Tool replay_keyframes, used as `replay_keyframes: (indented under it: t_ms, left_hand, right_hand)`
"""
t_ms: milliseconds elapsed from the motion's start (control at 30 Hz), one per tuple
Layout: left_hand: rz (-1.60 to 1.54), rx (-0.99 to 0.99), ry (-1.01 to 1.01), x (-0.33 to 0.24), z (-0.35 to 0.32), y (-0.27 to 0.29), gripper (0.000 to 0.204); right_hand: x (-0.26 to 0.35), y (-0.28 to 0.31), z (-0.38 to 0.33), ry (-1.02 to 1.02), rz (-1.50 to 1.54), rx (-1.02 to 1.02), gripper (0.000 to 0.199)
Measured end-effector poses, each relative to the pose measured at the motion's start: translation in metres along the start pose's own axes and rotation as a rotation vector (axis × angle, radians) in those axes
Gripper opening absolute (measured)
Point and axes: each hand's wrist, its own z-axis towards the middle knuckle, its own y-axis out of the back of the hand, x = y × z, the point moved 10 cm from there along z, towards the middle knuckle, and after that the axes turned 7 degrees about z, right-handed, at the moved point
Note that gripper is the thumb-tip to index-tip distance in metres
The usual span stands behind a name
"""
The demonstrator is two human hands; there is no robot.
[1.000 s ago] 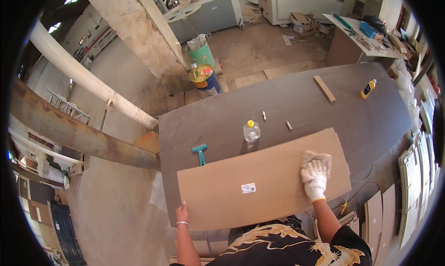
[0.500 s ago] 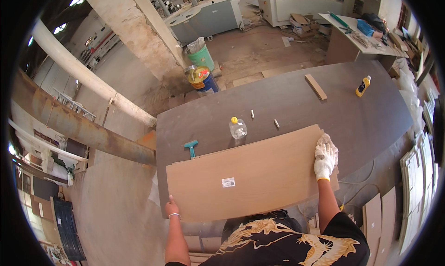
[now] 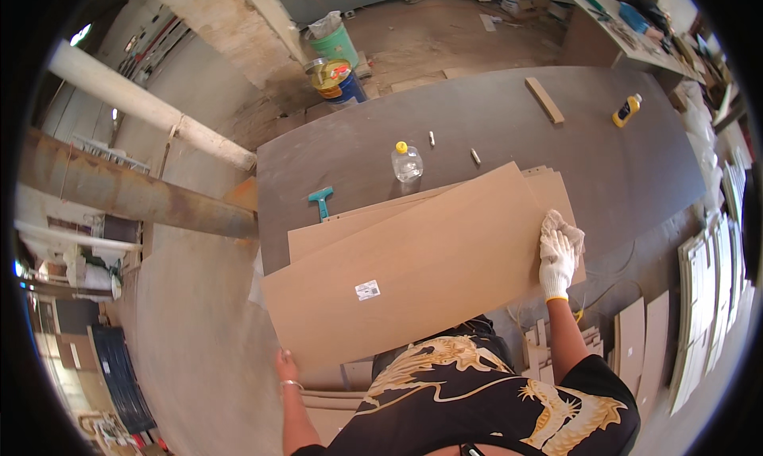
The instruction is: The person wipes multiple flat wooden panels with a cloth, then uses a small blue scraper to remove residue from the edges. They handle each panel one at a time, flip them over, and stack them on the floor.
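Newly swung askew atop the tan panel stack (image 3: 548,192), the flat tan rectangular board (image 3: 429,257) should stay level, left hand (image 3: 287,365) pinching its near-left corner, white-gloved right hand (image 3: 558,265) lightly gripping crumpled beige cloth (image 3: 559,222) at the stack's right end

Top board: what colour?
The top board is light brown with one white label; best seen in the head view.

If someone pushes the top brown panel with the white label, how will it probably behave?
The panel is probably fairly stiff: it looks flat, with no clear sag toward the left hand at its corner. It may slide or swivel, since it lies askew over the brown boards beneath. Being broad and thin, it seems unlikely to roll.
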Motion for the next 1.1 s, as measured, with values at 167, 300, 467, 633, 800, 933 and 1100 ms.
replay_keyframes:
  t_ms: [167, 300, 467, 633, 800, 933, 1100]
  left_hand:
    - [0.402, 0.009, -0.816, -0.135, -0.096, -0.001, 0.077]
    - [0.49, 0.334, -1.045, -0.213, -0.17, -0.067, 0.094]
    - [0.671, -0.217, -1.231, -0.263, -0.173, -0.086, 0.078]
    - [0.608, -0.128, -1.263, -0.258, -0.163, -0.07, 0.073]
    - [0.466, 0.033, -1.328, -0.277, -0.187, 0.048, 0.067]
    - [0.169, 0.129, -1.191, -0.325, -0.139, 0.174, 0.046]
    - [-0.111, 0.236, -1.144, -0.41, -0.015, 0.162, 0.023]
  right_hand:
    - [0.005, 0.006, -0.035, 0.078, 0.0, -0.241, 0.046]
    - [-0.005, 0.006, -0.048, -0.027, 0.065, -0.347, 0.04]
    - [-0.017, 0.008, -0.072, -0.125, 0.199, -0.339, 0.037]
    - [-0.042, 0.02, -0.102, -0.29, 1.038, -0.336, 0.029]
    - [-0.1, 0.062, -0.163, -0.633, 2.201, -0.655, 0.038]
    - [-0.138, 0.092, -0.221, -0.617, 2.177, -0.854, 0.043]
    - [-0.121, 0.009, -0.281, -0.909, 2.3, -0.622, 0.043]
